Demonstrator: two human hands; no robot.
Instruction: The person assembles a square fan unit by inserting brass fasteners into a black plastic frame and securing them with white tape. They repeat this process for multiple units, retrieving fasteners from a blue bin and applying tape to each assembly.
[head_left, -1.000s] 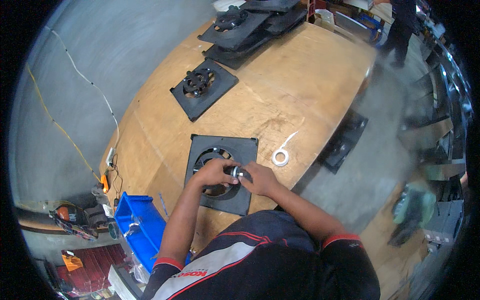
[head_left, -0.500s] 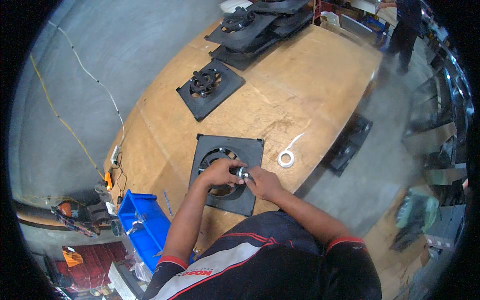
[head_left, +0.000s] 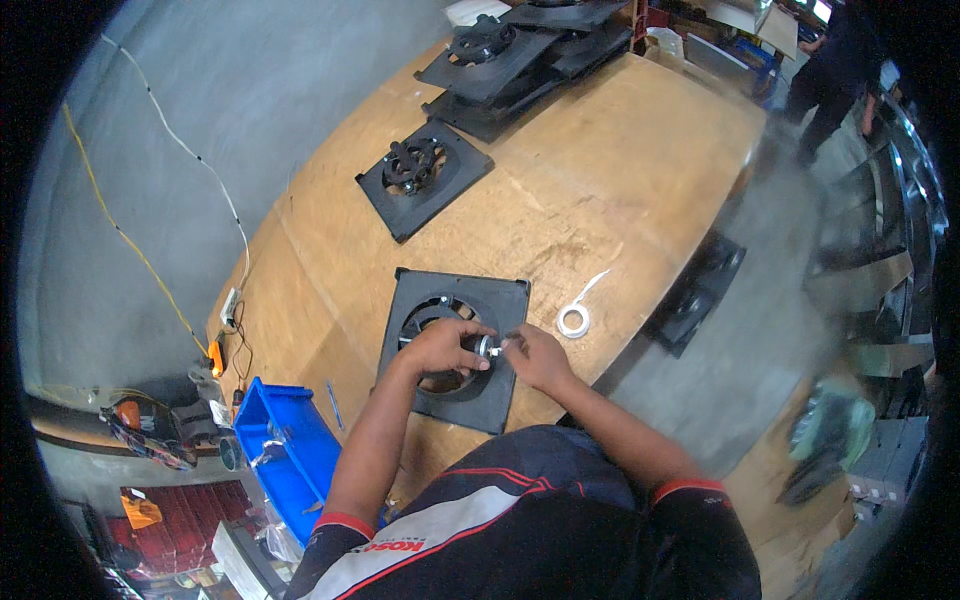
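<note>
Closest to us is a dark shirt [head_left: 620, 510] with red trim. To the left sits a blue bin [head_left: 312, 445] with small things in it that we can't make out. A thin blue stick [head_left: 335, 407] lies just beside it.

In front of the shirt we see the left hand [head_left: 445, 345]. Its grip is clamped on a round silver part [head_left: 484, 346], thumb below and fingers above. The right hand [head_left: 537, 358] comes in from the other side. Its fingertips are bunched at the small pale tip of that part, but we can't tell if this grip is pinching it or only near it.

The round part is above a black square plate [head_left: 487, 395] with a big round hole. The plate lies flat on the tan worktop [head_left: 590, 190], and the left hand covers some of the hole.

To the right of the plate, we find a roll of white tape [head_left: 585, 321] with a loose end pointing away from us. Farther off lies a second black plate [head_left: 440, 195] with a round black piece in its middle. Past that we see a messy pile of black plates [head_left: 490, 70]. In the far right corner stands another person [head_left: 830, 85] in dark clothes.
</note>
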